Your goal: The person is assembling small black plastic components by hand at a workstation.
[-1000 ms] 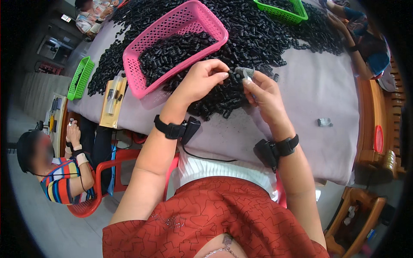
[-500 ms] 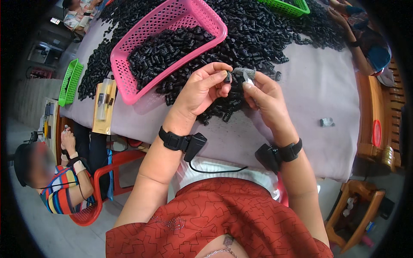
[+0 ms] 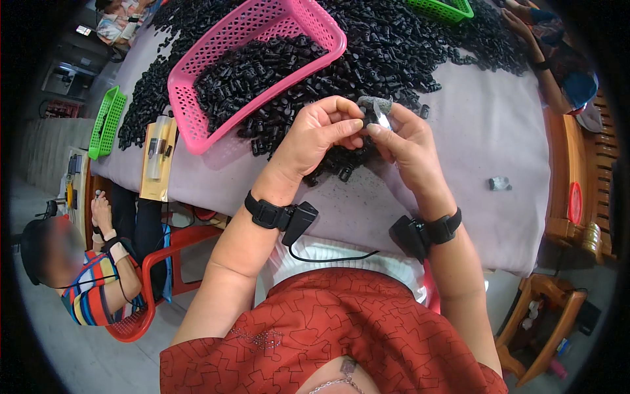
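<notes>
Cloth-covered table (image 3: 485, 138): spread in front of you, its near edge at your lap.
Black heap (image 3: 394, 52): small dark pieces across the far side, reaching under your hands. Anything slipping from your fingers could get lost here, dark on dark.
Pink basket (image 3: 325, 26): tilted at the heap's left, holding more black pieces. Your left forearm is near it; a careless elbow could likely knock it and spill some.
Green baskets: one (image 3: 453, 11) at the far edge, another (image 3: 113, 131) at the left edge. The left one seems the likelier to fall if bumped.
Yellow card (image 3: 155, 192): by the left table edge, with a clear tube (image 3: 156, 148) on it.
Left hand (image 3: 315, 136): thumb and forefinger tips drawn together beside the right hand's piece; you cannot tell whether anything sits between them.
Right hand (image 3: 408, 139): thumb and forefinger clamped on a grey rough piece (image 3: 375, 103), above the heap's near edge. A loose pinch could drop it.
Wrist cable (image 3: 335, 260): looped below your left strap; it might snag the table edge if you reach far.
Loose grey piece (image 3: 500, 184): alone on the cloth, right of your right hand.
Lettering: none legible; any marks are too small to read.
</notes>
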